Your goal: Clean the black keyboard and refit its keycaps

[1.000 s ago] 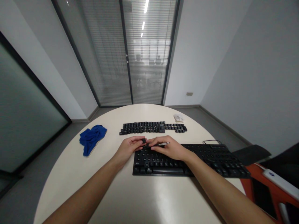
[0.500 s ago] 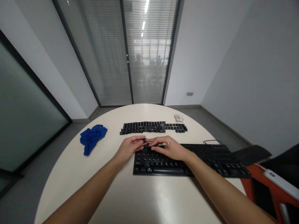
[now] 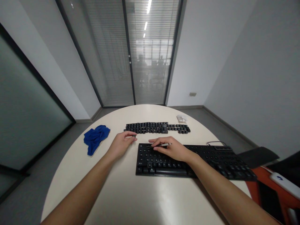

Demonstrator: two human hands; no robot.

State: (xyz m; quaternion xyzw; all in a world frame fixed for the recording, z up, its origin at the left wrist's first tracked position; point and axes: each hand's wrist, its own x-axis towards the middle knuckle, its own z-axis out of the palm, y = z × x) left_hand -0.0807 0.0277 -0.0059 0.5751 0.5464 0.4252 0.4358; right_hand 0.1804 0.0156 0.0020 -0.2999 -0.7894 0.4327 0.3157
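Observation:
A black keyboard point(image 3: 172, 171) with many keycaps off lies on the round table, a few caps still along its lower rows. My right hand point(image 3: 170, 147) rests over its upper left part, fingers closed on a thin pen-like tool point(image 3: 167, 144) whose pale end sticks out to the right. Just left of the keyboard, my left hand point(image 3: 120, 143) pinches a small black keycap point(image 3: 134, 135) between thumb and fingers. Beyond both hands, loose black keycaps point(image 3: 147, 127) are laid out in rows; the left hand is close to their left end.
A crumpled blue cloth point(image 3: 96, 137) lies at the table's left. Near the far right edge sits a small clear plastic bag point(image 3: 182, 118). Right of the table, a red surface point(image 3: 254, 190) carries a white power strip point(image 3: 284, 184) and a dark phone-like slab point(image 3: 269, 198).
My left hand has moved left and slightly away from the keyboard, carrying the keycap towards the laid-out rows. My right hand stays over the keyboard with the tool.

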